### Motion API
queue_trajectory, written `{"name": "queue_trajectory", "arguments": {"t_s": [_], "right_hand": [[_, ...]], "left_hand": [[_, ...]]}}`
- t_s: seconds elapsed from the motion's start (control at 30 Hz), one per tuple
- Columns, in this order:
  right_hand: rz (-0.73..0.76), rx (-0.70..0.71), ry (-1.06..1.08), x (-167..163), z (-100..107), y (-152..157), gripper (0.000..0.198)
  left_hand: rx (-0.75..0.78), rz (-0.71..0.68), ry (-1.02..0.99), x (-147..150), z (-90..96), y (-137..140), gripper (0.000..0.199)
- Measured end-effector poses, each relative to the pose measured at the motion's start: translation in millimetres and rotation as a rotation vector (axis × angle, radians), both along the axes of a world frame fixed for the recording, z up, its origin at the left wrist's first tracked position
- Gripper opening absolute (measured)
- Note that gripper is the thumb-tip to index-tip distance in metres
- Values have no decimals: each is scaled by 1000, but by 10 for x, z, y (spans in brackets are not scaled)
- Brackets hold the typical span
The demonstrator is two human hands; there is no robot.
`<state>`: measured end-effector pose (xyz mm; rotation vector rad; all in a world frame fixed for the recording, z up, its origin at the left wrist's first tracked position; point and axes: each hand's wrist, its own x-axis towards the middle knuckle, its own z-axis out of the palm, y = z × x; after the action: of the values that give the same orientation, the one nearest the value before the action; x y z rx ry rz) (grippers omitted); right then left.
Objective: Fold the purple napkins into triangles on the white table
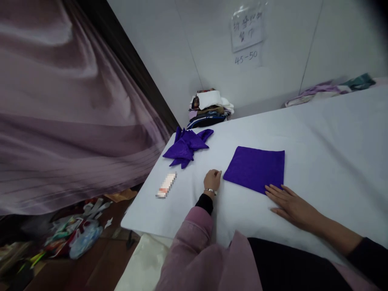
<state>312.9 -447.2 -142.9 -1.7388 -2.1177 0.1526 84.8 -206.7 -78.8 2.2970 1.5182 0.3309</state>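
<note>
A purple cloth napkin (256,167), folded into a flat four-sided shape, lies on the white-covered table (318,145). Just off its left corner is my left hand (212,180), fingers curled in, with a bracelet at the wrist; I see no cloth in it. My right hand (287,204) rests flat with fingers stretched out, its fingertips on the napkin's near right corner. Farther left, several pointed purple folded napkins (188,145) lie heaped together near the table's edge.
A pixelated pale oblong item (166,185) lies on the table's left part. Behind the table sits a stack of folded clothes (209,107); more fabric (324,91) lies along the wall. A pinkish curtain (75,101) hangs at left above floor clutter (79,234). A handwritten sign (247,30) is on the wall.
</note>
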Motion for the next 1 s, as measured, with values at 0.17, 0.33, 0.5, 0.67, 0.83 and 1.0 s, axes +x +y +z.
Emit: {"name": "queue_trajectory", "arguments": {"t_s": [0.17,0.33,0.5,0.67,0.83,1.0], "right_hand": [[-1,-22,-5,-18,58,1,56],[11,6,-11,141,110,15,42],[17,7,-93,657,176,-68,38],[-204,64,-46,738,294,-255,40],[-408,60,-14,504,325,-278,48],[-696,-98,42,640,354,-154,56]], "left_hand": [[-35,-47,-74,209,16,-101,30],[-171,-42,23,275,83,-141,28],[-299,-190,-46,196,-18,-606,24],[-373,-304,-67,111,-4,-763,11],[-15,-111,-42,217,142,-170,20],[19,-173,27,532,116,261,33]]}}
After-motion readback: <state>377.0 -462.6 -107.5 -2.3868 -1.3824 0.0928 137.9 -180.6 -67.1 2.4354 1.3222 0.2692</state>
